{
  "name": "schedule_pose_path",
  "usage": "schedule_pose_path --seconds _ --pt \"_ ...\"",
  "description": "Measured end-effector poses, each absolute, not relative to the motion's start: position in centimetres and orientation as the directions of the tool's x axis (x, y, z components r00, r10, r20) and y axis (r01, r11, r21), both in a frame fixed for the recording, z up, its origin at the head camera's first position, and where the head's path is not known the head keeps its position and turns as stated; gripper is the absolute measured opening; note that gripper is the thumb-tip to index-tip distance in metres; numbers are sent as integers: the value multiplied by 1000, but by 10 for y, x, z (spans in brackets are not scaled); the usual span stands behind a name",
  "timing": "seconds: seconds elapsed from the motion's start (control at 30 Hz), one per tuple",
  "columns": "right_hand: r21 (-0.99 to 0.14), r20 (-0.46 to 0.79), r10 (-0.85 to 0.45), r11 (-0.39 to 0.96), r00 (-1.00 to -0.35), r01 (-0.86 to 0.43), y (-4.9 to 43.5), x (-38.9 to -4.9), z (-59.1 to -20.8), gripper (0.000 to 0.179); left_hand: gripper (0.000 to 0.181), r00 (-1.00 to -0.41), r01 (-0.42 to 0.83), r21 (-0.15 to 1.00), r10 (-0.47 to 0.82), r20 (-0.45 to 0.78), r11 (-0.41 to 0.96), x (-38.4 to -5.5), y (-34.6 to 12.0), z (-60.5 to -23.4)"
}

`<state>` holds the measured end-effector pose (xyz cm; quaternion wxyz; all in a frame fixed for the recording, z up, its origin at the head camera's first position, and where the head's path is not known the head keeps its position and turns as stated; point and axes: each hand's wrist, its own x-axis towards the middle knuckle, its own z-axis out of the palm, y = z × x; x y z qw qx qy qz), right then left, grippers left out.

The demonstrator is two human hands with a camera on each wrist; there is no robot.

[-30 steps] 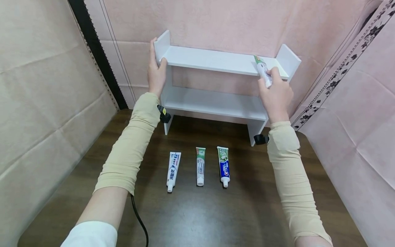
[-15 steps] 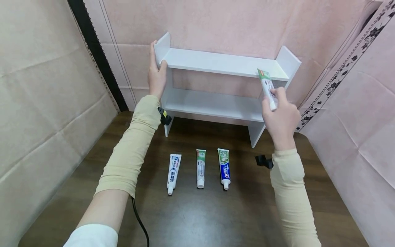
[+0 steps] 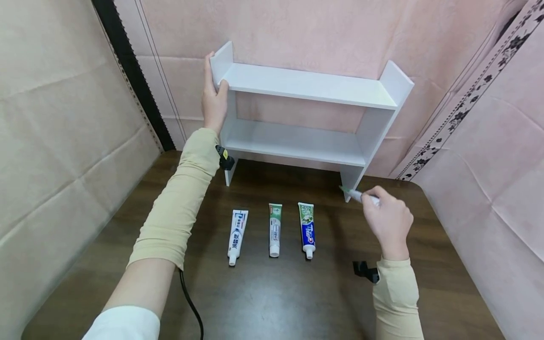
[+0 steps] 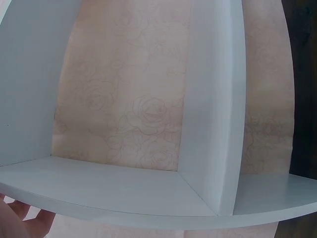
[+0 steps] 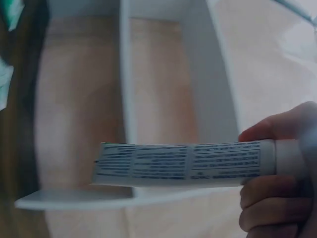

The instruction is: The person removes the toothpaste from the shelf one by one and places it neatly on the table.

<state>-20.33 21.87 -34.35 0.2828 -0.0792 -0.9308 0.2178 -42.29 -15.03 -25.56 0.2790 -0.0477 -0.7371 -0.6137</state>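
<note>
My left hand (image 3: 214,101) grips the upper left side panel of a white two-tier shelf (image 3: 297,141), thumb in front and fingers behind. In the left wrist view a few of its fingers (image 4: 37,223) show at the shelf's outer side. My right hand (image 3: 388,219) holds a toothpaste tube (image 5: 183,162) by its cap end, flat end pointing left, above the table in front of the shelf's right leg. Small blue print covers the side facing the right wrist camera. Three more tubes lie in a row: a white-and-blue one (image 3: 237,236), a green-and-white one (image 3: 275,231) and a green-and-blue one (image 3: 307,231).
The shelf stands at the back of a dark wooden table (image 3: 272,302), against a pink patterned cloth (image 3: 318,33). Cloth also hangs at left and right. A black cable (image 3: 191,302) runs beside the left forearm.
The right hand has pulled the toothpaste tube back from the upper board's right end, down and toward me, and the tube has turned more level. The left hand keeps its grip on the shelf.
</note>
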Motion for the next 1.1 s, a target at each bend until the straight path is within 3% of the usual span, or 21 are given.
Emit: schedule_pose_path --seconds 0.17,0.53,0.73,0.83,0.97,1.1 --pt "-419 307 247 902 -919 102 234 -202 -368 31 64 -844 405 886 -280 457 228 -421 -152 -259" --pt "-398 95 175 909 -980 123 248 -203 -410 35 63 -836 407 882 -291 464 237 -419 -151 -258" --pt "-348 47 68 936 -997 48 246 -207 -425 31 63 -823 418 870 -295 485 261 -418 -151 -257" --pt "-323 -92 -34 946 -995 -2 243 -210 -435 41 63 -822 420 867 -293 489 268 -418 -151 -256" --pt "-338 -304 -106 941 -947 3 241 -212 -451 60 63 -823 417 865 -288 490 279 -419 -149 -256" --pt "-352 -352 -112 936 -929 21 241 -213 -455 65 63 -820 418 864 -292 492 282 -419 -148 -256"
